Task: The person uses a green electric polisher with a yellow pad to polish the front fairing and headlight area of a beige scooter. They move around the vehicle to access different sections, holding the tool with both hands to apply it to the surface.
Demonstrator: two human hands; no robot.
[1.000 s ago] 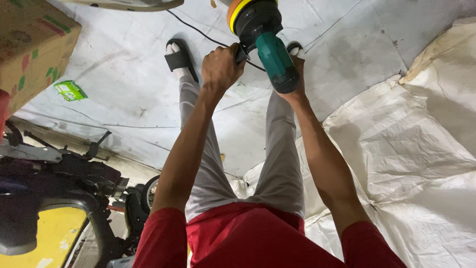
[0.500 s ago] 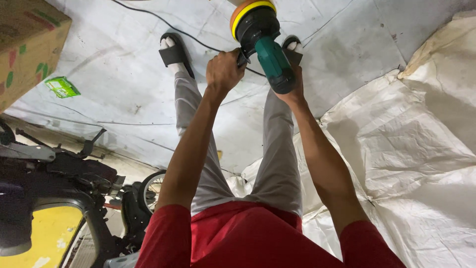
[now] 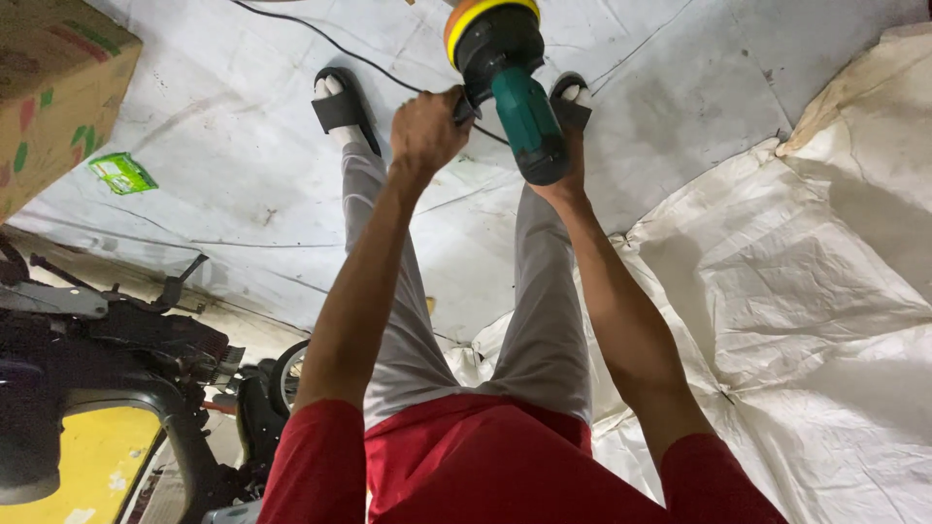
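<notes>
Head view, looking down past the person's red shirt and grey trousers to the floor. Both arms extend forward at full stretch. A handheld polisher (image 3: 510, 82) sits at top centre of the frame, above the person's feet. Its body is teal-green at the rear and black toward the head, with an orange-and-yellow pad rim at the far end, partly cut off by the top edge. The long axis runs from the near teal end, lower right, up and slightly left to the pad end; the head points away from the person. The left hand (image 3: 427, 131) is closed in a fist on a side handle at the tool's left flank, just beside the black head. The right hand (image 3: 568, 180) lies mostly under the teal body, its grip wrapped around the rear of the tool; the fingers are largely hidden. A black cord (image 3: 335, 44) trails across the floor from upper left toward the tool. Black sandals show on both feet, one to each side of the tool. A brown cardboard box (image 3: 53, 97) with red and green printed patches stands at upper left. Below it a small green rectangular packet (image 3: 121, 173) lies flat on the grey floor sheet (image 3: 243, 175). Crumpled white woven sacking (image 3: 806, 320) covers the right side. Dark machine parts (image 3: 107, 340) and a yellow panel (image 3: 83, 456) fill the lower left.
</notes>
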